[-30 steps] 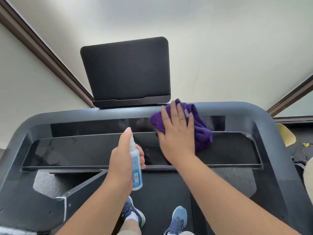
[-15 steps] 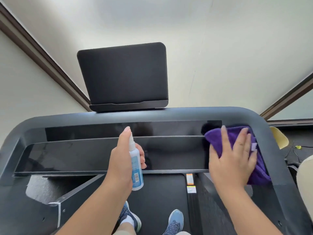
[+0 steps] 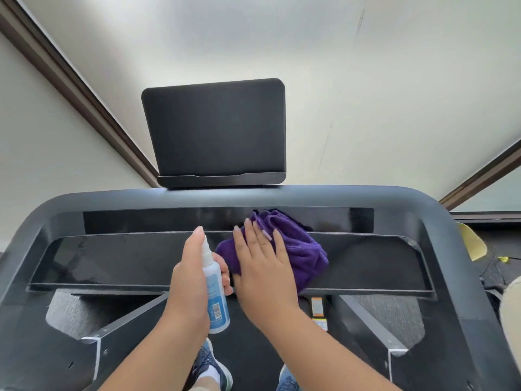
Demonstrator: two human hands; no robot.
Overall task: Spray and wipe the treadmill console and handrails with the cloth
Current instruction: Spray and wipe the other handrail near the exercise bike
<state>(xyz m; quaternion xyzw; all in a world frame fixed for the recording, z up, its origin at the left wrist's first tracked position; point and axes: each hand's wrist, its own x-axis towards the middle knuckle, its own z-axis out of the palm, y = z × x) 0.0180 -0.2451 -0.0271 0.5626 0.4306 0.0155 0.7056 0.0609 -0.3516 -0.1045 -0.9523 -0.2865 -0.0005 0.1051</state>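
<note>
The cloth (image 3: 298, 249) at centre frame is deep purple. The spray bottle (image 3: 215, 294) is white with a light blue label and a black barcode. The treadmill console (image 3: 112, 261) is glossy black, its tablet holder (image 3: 214, 128) matte black. Bottom centre, the sneakers (image 3: 210, 365) are blue with white socks.

Indoor exercise room, home or gym undetermined: black treadmill console (image 3: 118, 263) with upright tablet stand (image 3: 214, 128), treadmill belt (image 3: 253, 351) under a person's sneakers (image 3: 210, 365), plain cream walls (image 3: 366, 80) with dark brown trim (image 3: 76, 91), yellow chair (image 3: 470, 244) alongside.
</note>
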